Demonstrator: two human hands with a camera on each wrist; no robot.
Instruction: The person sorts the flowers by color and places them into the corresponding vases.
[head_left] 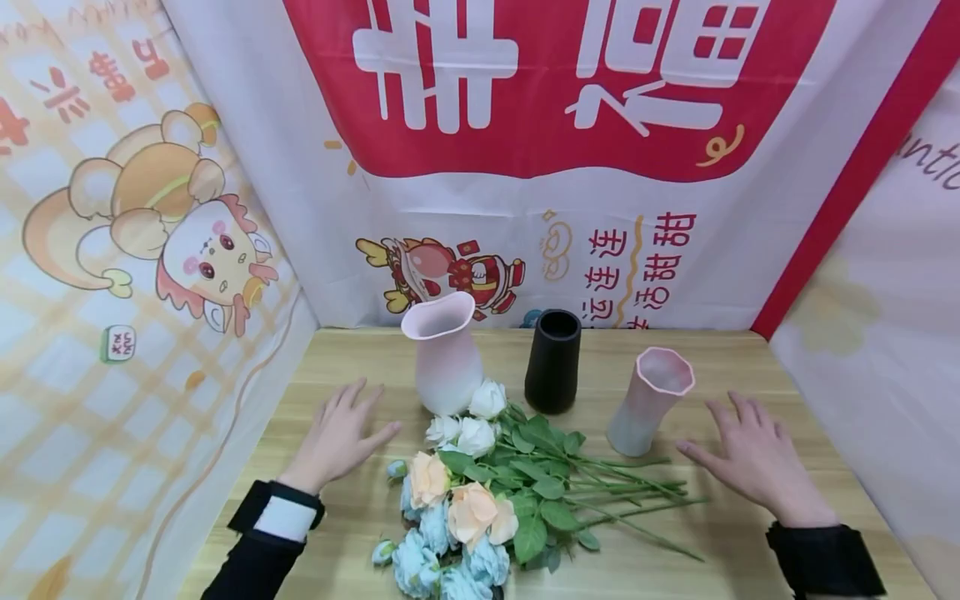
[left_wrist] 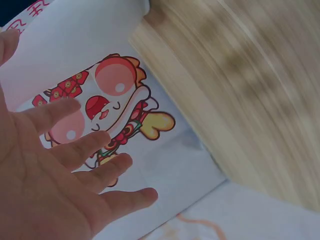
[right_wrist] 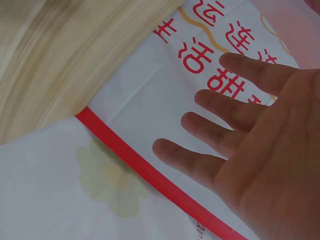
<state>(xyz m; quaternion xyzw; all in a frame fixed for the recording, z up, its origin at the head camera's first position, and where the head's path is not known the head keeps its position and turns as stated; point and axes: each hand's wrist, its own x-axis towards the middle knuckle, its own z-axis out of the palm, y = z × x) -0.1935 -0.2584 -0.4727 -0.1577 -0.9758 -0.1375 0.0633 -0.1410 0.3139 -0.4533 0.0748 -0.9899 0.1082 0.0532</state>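
Observation:
My left hand (head_left: 341, 437) is spread to the left of a bunch of flowers and holds nothing; its fingers also show apart in the left wrist view. On the right, my right hand (head_left: 757, 458) is likewise spread and bare, nearest to a pink-and-grey vase (head_left: 649, 402). Between the hands lie white roses (head_left: 476, 437), peach roses (head_left: 472, 512) and blue flowers (head_left: 416, 563), with green leaves (head_left: 531, 533). Their stems (head_left: 637, 508) point right. Behind the flowers stand a pale pink-white vase (head_left: 447, 367) with a flared mouth and a black vase (head_left: 552, 362).
The wooden table (head_left: 352, 358) ends against a white and red printed cloth (head_left: 525, 192) at the back. Patterned cloth (head_left: 112, 400) hangs along the left side, and another light cloth (head_left: 885, 350) along the right.

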